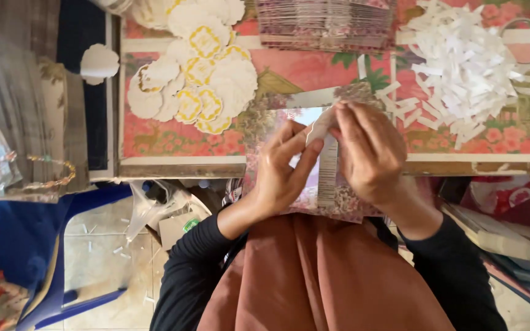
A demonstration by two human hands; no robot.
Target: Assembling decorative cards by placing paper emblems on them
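Pinching a white strip above the patterned card at the table edge, the left hand and right hand seemingly gripped it closed-fingered; tugging unevenly might tear it.

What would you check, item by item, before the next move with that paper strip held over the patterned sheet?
1. Strip held: ok. Left hand and right hand both pinch the white strip.
2. Strip over the patterned sheet: ok, it hangs above it.
3. Strip peeled or stuck down: cannot tell, fingers hide its top end.
4. Sheet supported: not ok, its near edge overhangs the table onto the lap.
5. Pile of white strips apart from the hands: ok.
6. Scalloped paper rounds clear of the sheet: ok, they lie to the left.
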